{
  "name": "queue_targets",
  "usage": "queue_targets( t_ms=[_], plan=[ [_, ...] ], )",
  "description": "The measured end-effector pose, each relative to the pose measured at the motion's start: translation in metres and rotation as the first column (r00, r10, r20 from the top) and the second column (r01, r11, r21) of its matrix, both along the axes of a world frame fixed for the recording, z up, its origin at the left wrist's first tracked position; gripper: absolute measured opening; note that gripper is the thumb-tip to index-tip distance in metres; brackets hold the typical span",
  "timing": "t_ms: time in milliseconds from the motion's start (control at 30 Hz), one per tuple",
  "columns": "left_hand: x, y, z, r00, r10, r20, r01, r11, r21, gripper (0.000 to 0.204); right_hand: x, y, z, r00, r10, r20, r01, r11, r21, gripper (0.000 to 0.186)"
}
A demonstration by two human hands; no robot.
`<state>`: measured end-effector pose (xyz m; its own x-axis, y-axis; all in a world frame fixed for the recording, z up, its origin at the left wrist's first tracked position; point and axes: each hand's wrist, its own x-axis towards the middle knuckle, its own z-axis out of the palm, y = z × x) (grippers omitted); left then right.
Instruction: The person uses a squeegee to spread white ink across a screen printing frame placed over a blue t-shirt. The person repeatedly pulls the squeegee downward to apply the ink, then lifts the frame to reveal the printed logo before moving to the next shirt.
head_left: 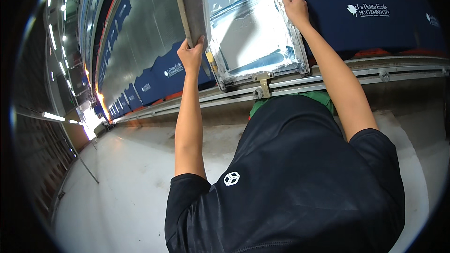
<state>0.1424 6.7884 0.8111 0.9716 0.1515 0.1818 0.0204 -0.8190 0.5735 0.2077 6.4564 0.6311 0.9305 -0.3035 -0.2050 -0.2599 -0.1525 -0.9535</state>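
A screen-printing frame [259, 76] with a pale mesh and white-smeared borders lies on the long printing table in front of me. My left hand [191, 56] is closed round the lower end of a long grey squeegee [193, 14], held upright along the frame's left side. At the frame's upper right, my right hand [295, 8] grips the frame's edge, fingers bent over it. A metal bracket [265, 86] at the frame's near edge meets the table's rail. A yellowish patch [210, 57] shows on the frame's left side, just right of my left hand.
Dark blue fabric pieces [323, 18] with white prints lie in a row along the shiny table [159, 23], which runs far off to the left. A metal rail [375, 73] follows its near edge. Pale floor [117, 182] stretches behind on the left, with a thin pole [86, 166] beyond.
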Motion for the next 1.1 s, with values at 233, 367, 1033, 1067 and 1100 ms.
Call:
queue_targets(
  t_ms=[233, 367, 1033, 1067, 1100],
  plan=[
    [0.054, 0.009, -0.029, 0.999, -0.011, 0.048, 0.008, 0.998, 0.055, 0.026, -0.001, -0.004, 0.010, 1.000, -0.007, -0.025, 0.008, 0.999, 0.044, 0.038],
    [0.075, 0.004, -0.049, 0.993, 0.016, 0.113, -0.036, 0.983, 0.182, 0.025, 0.000, -0.002, 0.012, 0.998, -0.042, -0.036, 0.042, 0.999, -0.010, 0.037],
    [-0.118, 0.019, -0.058, 0.943, 0.279, -0.182, -0.265, 0.959, 0.098, 0.027, 0.010, 0.004, -0.011, 0.985, -0.122, 0.118, 0.115, 0.991, 0.064, 0.045],
    [-0.115, 0.021, -0.055, 0.927, 0.298, -0.227, -0.308, 0.951, -0.013, 0.026, 0.014, 0.005, -0.021, 0.981, -0.144, 0.133, 0.136, 0.988, 0.072, 0.050],
    [-0.115, 0.022, -0.051, 0.909, 0.313, -0.275, -0.356, 0.927, -0.121, 0.026, 0.016, 0.006, -0.026, 0.976, -0.162, 0.145, 0.152, 0.985, 0.081, 0.054]
  ],
)
